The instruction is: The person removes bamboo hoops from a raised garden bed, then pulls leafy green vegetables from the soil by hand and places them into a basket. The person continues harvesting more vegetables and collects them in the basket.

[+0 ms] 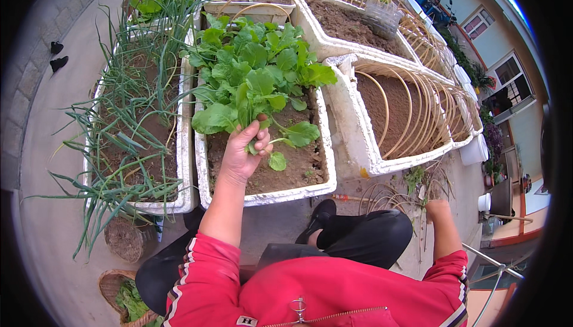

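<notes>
My left hand (249, 150) is closed around the stems of a bunch of leafy greens (250, 98). It is above the bare front soil of a white foam planter box (264, 199). Behind the bunch, more green plants (255, 53) grow thickly in the back of that box. A loose leaf (277, 161) hangs below my fingers. Low at my right side is my right hand (438, 208), beside thin bent hoops (385, 198) and plant scraps (415, 180) on the ground. Its fingers are hidden from view, so whether it holds anything is unclear.
Spring onions (138, 116) spill from the left planter box. Further right, another foam box (353, 116) carries arched hoops over soil. A wicker basket (112, 282) with greens sits at lower left, near a round clump of soil (125, 239). A metal rack (492, 262) stands at far right.
</notes>
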